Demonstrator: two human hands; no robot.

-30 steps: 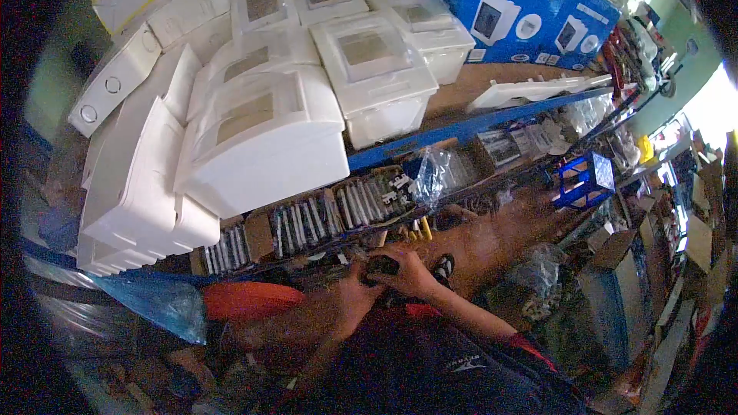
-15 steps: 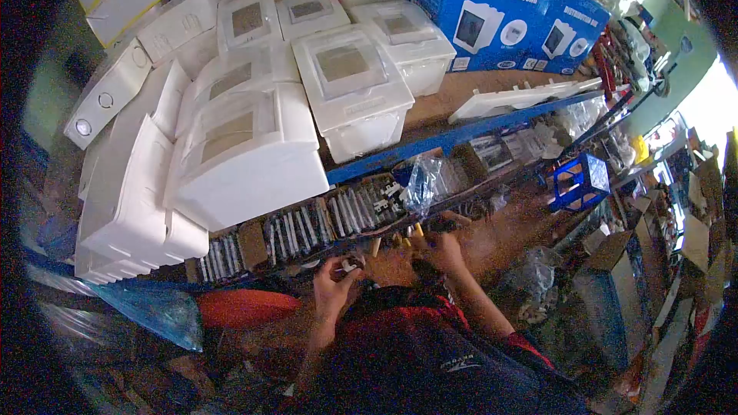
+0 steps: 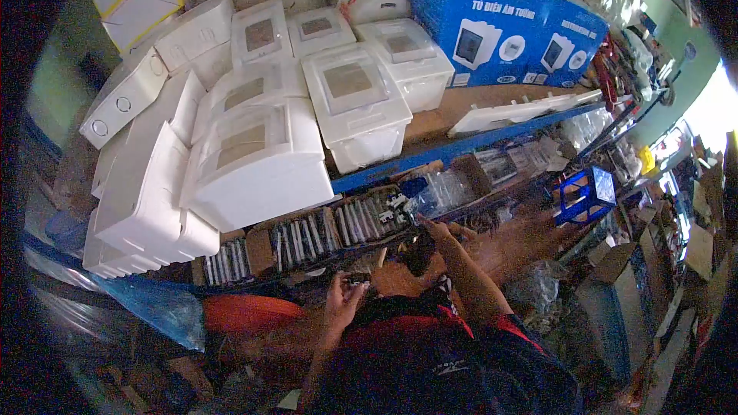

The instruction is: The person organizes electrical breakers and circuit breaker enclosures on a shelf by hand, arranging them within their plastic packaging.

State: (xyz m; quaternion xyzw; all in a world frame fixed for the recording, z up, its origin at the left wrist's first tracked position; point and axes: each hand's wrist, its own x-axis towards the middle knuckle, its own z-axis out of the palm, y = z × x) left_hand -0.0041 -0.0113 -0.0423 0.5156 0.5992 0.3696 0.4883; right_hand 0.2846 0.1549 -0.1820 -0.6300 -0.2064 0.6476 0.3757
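Dark shirt, red trim, white logo.

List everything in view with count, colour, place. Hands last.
lidded boxes: at least six, white, on shelf
carton: one, blue, back of shelf
flat panel: one, white, front of shelf
shelf edge: one, blue, below lidded boxes
slim packets: many, pale, in row under shelf
stool: one, blue, right of slim packets
plastic sheet: one, bluish, lower left
rounded item: one, red-orange, beside plastic sheet
cardboard boxes: several, brown, lower right
small part: one, dark and pale, in left hand
left hand: one, holding small part
right hand: one, near packet row; grip unclear
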